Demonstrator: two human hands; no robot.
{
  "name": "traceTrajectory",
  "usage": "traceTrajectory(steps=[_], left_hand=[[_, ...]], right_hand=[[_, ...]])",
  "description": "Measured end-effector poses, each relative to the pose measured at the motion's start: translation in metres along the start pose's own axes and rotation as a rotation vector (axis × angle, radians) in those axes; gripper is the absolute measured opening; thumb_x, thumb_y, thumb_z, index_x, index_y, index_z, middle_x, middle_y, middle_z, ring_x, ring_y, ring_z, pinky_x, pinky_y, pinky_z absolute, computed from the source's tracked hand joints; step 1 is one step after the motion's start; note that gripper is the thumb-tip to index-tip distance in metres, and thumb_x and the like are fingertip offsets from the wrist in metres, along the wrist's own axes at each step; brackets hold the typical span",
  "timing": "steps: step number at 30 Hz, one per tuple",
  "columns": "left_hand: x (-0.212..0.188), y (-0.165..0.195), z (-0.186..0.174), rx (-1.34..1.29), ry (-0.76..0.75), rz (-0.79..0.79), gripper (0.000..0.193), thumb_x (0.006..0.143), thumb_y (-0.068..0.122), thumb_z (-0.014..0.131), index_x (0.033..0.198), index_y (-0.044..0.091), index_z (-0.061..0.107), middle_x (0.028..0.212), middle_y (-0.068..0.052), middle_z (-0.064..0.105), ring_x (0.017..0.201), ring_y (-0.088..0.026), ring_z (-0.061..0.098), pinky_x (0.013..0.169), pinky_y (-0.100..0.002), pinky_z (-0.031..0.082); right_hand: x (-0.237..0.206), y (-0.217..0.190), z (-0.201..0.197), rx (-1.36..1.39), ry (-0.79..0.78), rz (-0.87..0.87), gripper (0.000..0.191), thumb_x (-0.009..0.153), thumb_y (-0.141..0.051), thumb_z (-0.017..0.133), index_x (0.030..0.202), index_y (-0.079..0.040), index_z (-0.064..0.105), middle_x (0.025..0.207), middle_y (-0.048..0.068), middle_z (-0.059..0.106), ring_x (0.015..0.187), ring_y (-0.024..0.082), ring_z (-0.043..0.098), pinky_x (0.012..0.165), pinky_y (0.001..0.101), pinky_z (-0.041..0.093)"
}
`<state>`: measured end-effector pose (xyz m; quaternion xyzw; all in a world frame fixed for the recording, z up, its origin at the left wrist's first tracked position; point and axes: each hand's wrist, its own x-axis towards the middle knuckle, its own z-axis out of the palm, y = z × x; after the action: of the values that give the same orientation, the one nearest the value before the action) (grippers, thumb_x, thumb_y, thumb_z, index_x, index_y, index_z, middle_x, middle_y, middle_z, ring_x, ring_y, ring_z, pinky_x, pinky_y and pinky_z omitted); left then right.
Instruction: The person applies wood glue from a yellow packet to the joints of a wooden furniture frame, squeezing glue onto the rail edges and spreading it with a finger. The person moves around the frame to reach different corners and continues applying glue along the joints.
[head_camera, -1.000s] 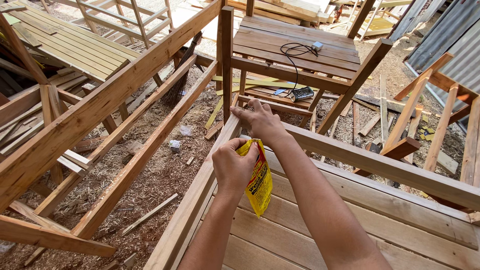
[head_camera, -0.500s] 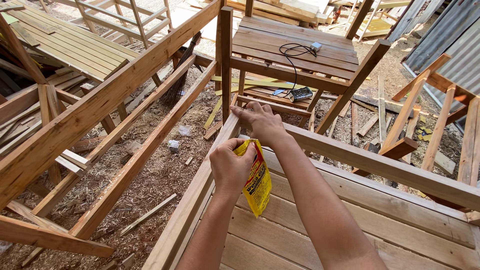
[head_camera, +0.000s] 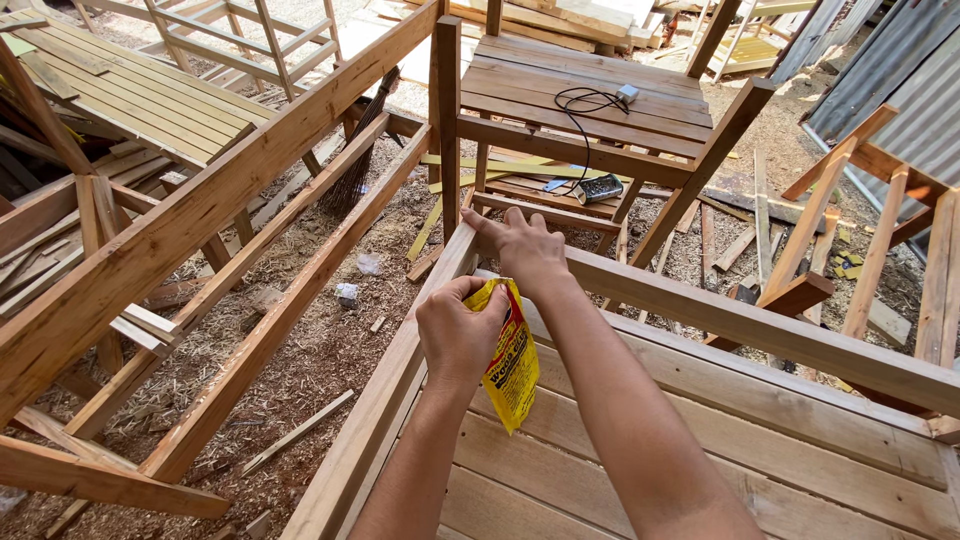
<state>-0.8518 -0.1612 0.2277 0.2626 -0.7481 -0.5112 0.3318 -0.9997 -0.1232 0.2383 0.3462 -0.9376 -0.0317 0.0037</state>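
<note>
Little has moved since the earlier frames: both hands hold their places at the frame corner. Left hand (head_camera: 458, 335) is closed around the top of the yellow pouch (head_camera: 513, 360), whose long axis hangs down toward 6 o'clock. Right hand (head_camera: 525, 250) lies at 1 o'clock from it, fingers spread open and pressed on the rail (head_camera: 720, 310), touching the pouch's top edge.
</note>
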Motion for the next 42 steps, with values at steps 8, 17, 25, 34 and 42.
traceTrajectory(steps=[8,17,25,34,42], left_hand=[[-0.001,0.000,0.000,0.038,0.000,-0.016,0.025,0.081,0.024,0.080,0.094,0.002,0.080,0.081,-0.012,0.080,0.070,-0.018,0.079,0.067,-0.032,0.062],[-0.011,0.005,-0.009,0.077,-0.008,-0.011,0.025,0.084,0.027,0.079,0.094,0.004,0.080,0.079,-0.009,0.078,0.067,-0.017,0.078,0.061,-0.032,0.062],[-0.020,0.019,-0.019,0.141,-0.058,-0.086,0.032,0.083,0.039,0.081,0.100,0.011,0.081,0.079,-0.008,0.079,0.066,-0.018,0.076,0.059,-0.035,0.057],[-0.034,0.008,-0.018,-0.122,-0.099,-0.151,0.029,0.093,0.031,0.073,0.101,0.005,0.081,0.077,-0.008,0.080,0.066,-0.011,0.069,0.060,-0.030,0.053],[-0.045,0.003,-0.014,-0.270,-0.109,-0.059,0.022,0.090,0.021,0.075,0.100,0.002,0.081,0.079,-0.008,0.080,0.067,-0.009,0.069,0.060,-0.026,0.055]], right_hand=[[-0.006,0.003,0.007,-0.055,0.170,-0.104,0.069,0.096,-0.023,0.061,0.151,-0.055,0.035,0.138,0.004,0.048,0.127,0.028,0.049,0.110,0.0742,0.032],[-0.031,0.007,0.001,0.029,0.191,-0.100,0.062,0.095,-0.016,0.063,0.148,-0.045,0.047,0.145,0.006,0.043,0.134,0.029,0.044,0.114,0.0729,0.026],[-0.089,0.044,-0.001,1.062,0.418,-0.168,0.069,0.081,0.007,0.058,0.146,-0.016,0.053,0.128,0.009,0.070,0.120,0.022,0.069,0.094,0.0338,0.061],[-0.130,0.034,0.019,1.849,0.072,-0.074,0.067,0.085,0.000,0.079,0.147,0.000,0.053,0.098,0.012,0.075,0.087,0.015,0.073,0.078,0.0288,0.062],[-0.142,0.023,0.013,1.859,0.194,-0.005,0.065,0.083,0.002,0.077,0.143,-0.003,0.054,0.094,0.013,0.079,0.083,0.015,0.076,0.074,0.0281,0.064]])
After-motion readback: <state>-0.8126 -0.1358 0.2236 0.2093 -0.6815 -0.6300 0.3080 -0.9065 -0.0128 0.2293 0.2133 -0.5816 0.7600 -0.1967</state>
